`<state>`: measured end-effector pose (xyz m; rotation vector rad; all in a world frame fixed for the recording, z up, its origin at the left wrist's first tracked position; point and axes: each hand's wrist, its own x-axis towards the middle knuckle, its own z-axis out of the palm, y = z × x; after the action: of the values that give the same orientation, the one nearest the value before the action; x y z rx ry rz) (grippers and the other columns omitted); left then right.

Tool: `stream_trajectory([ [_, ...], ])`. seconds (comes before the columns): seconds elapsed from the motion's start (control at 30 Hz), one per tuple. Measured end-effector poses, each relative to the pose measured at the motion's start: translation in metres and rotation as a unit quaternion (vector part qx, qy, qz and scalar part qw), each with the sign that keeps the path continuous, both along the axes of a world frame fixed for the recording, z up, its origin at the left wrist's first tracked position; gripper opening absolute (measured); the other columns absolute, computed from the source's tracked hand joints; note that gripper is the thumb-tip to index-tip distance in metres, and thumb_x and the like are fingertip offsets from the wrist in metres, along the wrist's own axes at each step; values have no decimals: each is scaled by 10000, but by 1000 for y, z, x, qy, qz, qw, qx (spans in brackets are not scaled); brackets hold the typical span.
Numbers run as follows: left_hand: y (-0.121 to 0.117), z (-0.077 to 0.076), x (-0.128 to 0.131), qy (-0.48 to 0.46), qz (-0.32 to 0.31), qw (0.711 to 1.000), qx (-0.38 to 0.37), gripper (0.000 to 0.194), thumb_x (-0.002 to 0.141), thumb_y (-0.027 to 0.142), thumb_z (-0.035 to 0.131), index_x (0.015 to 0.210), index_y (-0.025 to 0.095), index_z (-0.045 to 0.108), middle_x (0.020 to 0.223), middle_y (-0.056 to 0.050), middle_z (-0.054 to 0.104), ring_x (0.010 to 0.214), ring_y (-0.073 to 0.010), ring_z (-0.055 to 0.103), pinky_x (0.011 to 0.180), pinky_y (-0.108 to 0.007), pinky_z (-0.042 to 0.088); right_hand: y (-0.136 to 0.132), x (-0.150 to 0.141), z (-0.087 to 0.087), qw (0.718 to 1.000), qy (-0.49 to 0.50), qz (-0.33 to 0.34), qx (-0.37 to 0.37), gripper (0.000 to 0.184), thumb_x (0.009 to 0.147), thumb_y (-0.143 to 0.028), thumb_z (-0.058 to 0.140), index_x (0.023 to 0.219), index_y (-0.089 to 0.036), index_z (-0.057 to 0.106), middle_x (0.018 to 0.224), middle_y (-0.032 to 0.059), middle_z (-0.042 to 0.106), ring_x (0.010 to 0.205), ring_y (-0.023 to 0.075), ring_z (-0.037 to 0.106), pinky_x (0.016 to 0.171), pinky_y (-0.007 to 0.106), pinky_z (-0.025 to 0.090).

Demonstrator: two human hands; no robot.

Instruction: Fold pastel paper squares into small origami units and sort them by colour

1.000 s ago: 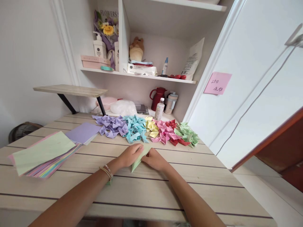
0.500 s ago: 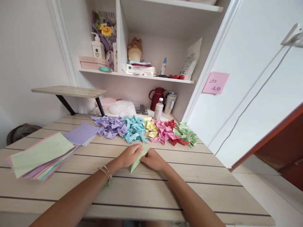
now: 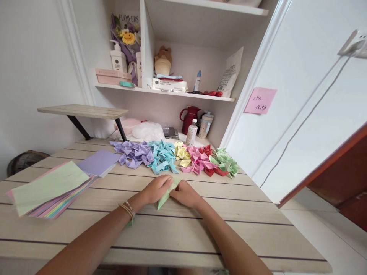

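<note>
A partly folded sheet of light green paper (image 3: 164,198) is held between my two hands, low over the wooden table (image 3: 183,238). My left hand (image 3: 157,188) grips its left side, thumb on top. On the right side my right hand (image 3: 185,193) has its fingers curled in against the paper; their tips are hidden. One corner of the paper points down toward me. Behind the hands lie folded paper boats in heaps by colour: purple (image 3: 134,153), blue (image 3: 163,156), yellow (image 3: 182,152), pink (image 3: 197,160), red (image 3: 220,172) and green (image 3: 226,161).
At the left lie a fanned stack of coloured paper (image 3: 51,187) and purple sheets (image 3: 99,162). A small raised stand (image 3: 83,110) is behind them. A clear bottle (image 3: 192,133), a red jug (image 3: 189,120) and a tumbler (image 3: 205,125) stand at the back, below a shelf (image 3: 166,91).
Both hands keep their hold on the green paper in nearly the same place. The view has shifted very slightly; nothing else visibly moved.
</note>
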<state>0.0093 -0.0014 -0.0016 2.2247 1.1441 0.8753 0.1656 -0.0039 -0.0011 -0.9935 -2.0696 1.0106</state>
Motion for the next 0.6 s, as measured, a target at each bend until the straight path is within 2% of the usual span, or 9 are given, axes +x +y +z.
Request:
stream_trajectory([
  [0.13,-1,0,1,9,2,1000,9,309,893,353,294,714,188,484,734,-14,540,710,-158,484,684,-284,397,-1,0,0,1000,-28,-8,11,77,690,-157,470,699,-161,546,605,-44,507,565,105,441,519,204,337],
  [0.4,-4,2,2,25,5,1000,13,313,898,356,284,715,193,480,736,-8,536,716,-156,482,693,-285,386,-6,0,5,995,-81,-19,52,77,672,-142,476,658,-163,549,600,-31,533,561,111,453,526,213,324],
  [0.6,-5,2,2,22,5,1000,9,310,896,357,291,718,195,488,739,-12,539,714,-161,486,697,-293,385,-6,2,7,996,-63,-9,54,77,670,-137,487,669,-171,556,599,-38,534,557,106,445,510,204,315],
])
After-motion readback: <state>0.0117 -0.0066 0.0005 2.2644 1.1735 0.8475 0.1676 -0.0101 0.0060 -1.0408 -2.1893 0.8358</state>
